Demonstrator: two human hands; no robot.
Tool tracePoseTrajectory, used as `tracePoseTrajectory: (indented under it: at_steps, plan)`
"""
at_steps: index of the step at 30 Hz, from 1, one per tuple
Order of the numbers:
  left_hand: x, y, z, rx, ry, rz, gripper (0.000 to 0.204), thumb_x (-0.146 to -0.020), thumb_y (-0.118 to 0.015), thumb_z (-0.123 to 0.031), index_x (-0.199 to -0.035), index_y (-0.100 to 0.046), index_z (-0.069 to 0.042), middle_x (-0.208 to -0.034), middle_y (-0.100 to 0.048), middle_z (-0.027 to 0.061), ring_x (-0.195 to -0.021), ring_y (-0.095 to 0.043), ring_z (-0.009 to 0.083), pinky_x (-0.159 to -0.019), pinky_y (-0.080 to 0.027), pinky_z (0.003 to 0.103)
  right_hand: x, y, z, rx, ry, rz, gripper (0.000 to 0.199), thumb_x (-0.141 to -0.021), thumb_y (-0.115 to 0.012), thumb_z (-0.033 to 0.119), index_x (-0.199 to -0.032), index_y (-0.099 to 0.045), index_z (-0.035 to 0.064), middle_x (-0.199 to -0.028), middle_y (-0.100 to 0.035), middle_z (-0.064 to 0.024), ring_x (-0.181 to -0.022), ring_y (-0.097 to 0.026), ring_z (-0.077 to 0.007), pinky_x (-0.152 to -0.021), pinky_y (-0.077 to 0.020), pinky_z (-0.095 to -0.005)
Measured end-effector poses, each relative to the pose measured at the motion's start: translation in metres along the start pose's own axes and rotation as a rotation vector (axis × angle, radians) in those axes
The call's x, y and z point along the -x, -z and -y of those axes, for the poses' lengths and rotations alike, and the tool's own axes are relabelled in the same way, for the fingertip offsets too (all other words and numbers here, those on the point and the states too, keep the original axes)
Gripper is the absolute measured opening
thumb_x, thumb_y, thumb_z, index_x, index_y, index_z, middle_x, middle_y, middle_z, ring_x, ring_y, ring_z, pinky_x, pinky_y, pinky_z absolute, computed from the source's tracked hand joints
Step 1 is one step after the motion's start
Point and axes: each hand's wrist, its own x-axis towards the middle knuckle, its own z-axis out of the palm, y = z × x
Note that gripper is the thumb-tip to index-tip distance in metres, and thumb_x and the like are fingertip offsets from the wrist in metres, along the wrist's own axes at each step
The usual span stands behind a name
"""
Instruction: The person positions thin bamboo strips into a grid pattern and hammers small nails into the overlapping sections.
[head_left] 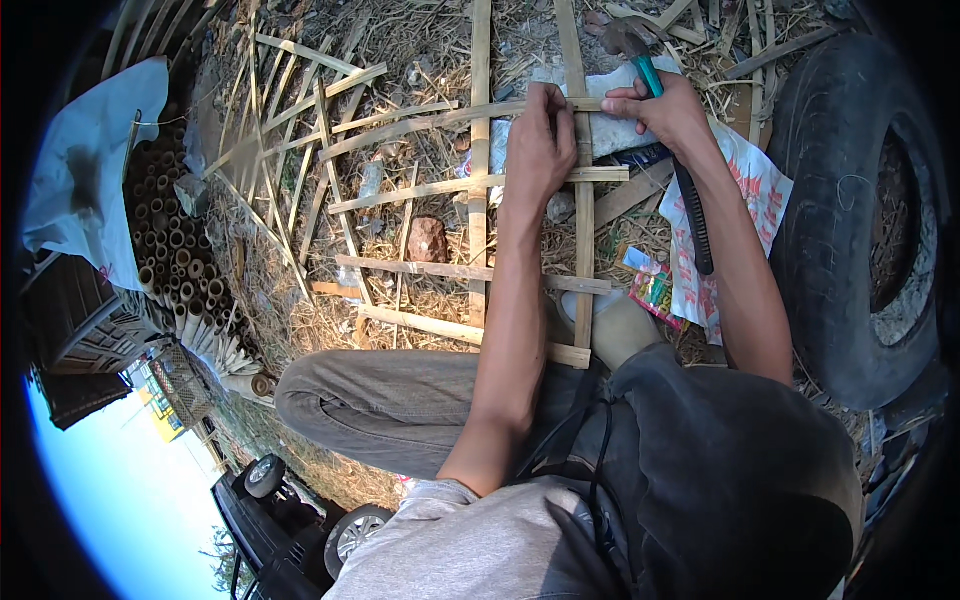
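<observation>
A lattice of split bamboo strips [478, 190] lies on straw-covered ground in front of me. My left hand [540, 140] presses flat on a crossing of two strips near the far end of the frame. My right hand [668, 108] grips a hammer with a teal and black handle [692, 215]; its metal head [622, 38] points away from me, just past the same crossing. The two hands are close together, a hand's width apart. My knees and grey trousers [380, 400] sit at the near edge of the lattice.
A large black tyre [850, 220] stands at the right. A stack of cut bamboo tubes [170, 240] lies at the left, under a white cloth [90, 170]. Printed plastic wrappers [745, 190] and a reddish stone [428, 240] lie on the ground. A dark vehicle [290, 510] is at the lower left.
</observation>
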Motion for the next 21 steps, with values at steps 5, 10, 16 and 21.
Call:
tracePoseTrajectory:
  at_steps: [5,10,16,21]
  plan:
    - [-0.002,-0.003,-0.003,-0.045,0.036,-0.015,0.014,-0.098,-0.060,-0.007,-0.108,-0.051,-0.004,-0.082,-0.068,0.0225,-0.077,-0.068,0.0460,-0.066,-0.052,0.049,-0.002,-0.001,-0.003,-0.022,0.011,-0.016,0.046,-0.075,-0.095,0.012,-0.077,-0.048,0.0081,-0.105,-0.079,-0.0116,-0.062,-0.057,-0.0081,-0.054,-0.0471,-0.0261]
    - [-0.005,-0.001,-0.005,-0.113,0.031,0.004,0.014,-0.097,-0.060,-0.007,-0.107,-0.051,-0.004,-0.083,-0.069,0.0230,-0.078,-0.068,0.0468,-0.066,-0.052,0.051,0.000,0.000,0.001,-0.001,-0.011,-0.003,0.048,-0.074,-0.095,0.012,-0.077,-0.048,0.0085,-0.105,-0.079,-0.0115,-0.059,-0.054,-0.0076,-0.053,-0.0466,-0.0258]
    - [-0.009,-0.001,-0.001,-0.143,0.014,0.001,0.015,-0.097,-0.062,-0.009,-0.106,-0.052,-0.004,-0.081,-0.068,0.0212,-0.075,-0.068,0.0417,-0.064,-0.051,0.048,-0.001,0.000,0.001,-0.032,-0.017,0.008,0.048,-0.074,-0.095,0.012,-0.077,-0.047,0.0087,-0.105,-0.079,-0.0117,-0.057,-0.054,-0.0076,-0.052,-0.0460,-0.0257]
    - [-0.015,0.001,-0.017,-0.305,0.029,0.037,0.018,-0.097,-0.063,-0.014,-0.110,-0.055,-0.005,-0.083,-0.071,0.0198,-0.080,-0.070,0.0376,-0.072,-0.051,0.046,-0.001,0.001,0.001,-0.025,-0.018,0.004,0.048,-0.074,-0.095,0.013,-0.077,-0.047,0.0089,-0.105,-0.079,-0.0121,-0.057,-0.054,-0.0076,-0.052,-0.0461,-0.0257]
